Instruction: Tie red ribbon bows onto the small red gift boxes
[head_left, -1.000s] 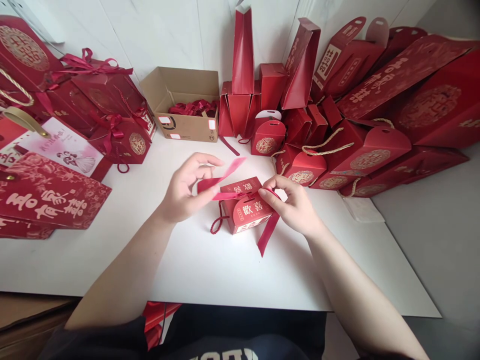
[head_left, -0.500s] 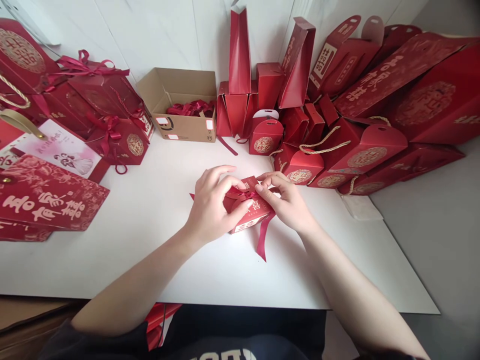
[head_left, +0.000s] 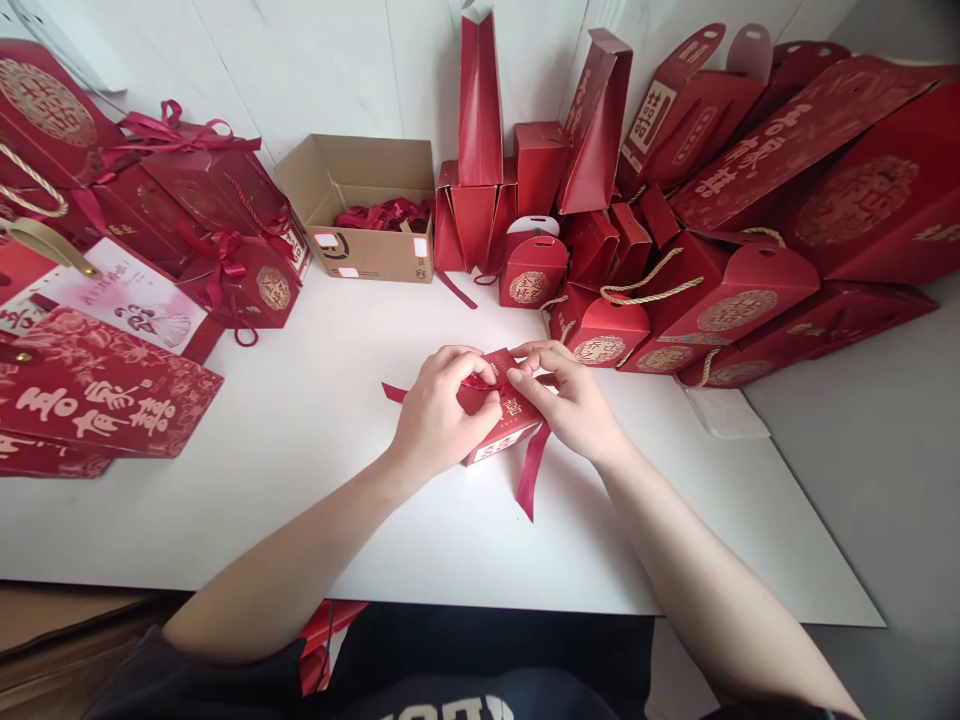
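Observation:
A small red gift box [head_left: 512,416] with pale lettering lies on the white table between my hands. Dark red ribbon [head_left: 532,474] is tied across its top; one tail hangs off the near right side, and another sticks out to the left behind my wrist. My left hand [head_left: 448,408] is closed in a pinch on the ribbon at the top of the box. My right hand [head_left: 568,400] has thumb and forefinger pinched on the ribbon at the right of the knot. Fingers hide most of the knot.
An open cardboard box [head_left: 375,255] with red ribbons inside stands at the back. Red gift boxes [head_left: 532,275] crowd the back right by the grey wall. On the left are ribboned boxes [head_left: 274,285] and a large red gift bag [head_left: 112,395].
My left fingers have closed from a wider spread to a pinch on the ribbon. My right hand has hardly moved. The view has shifted slightly.

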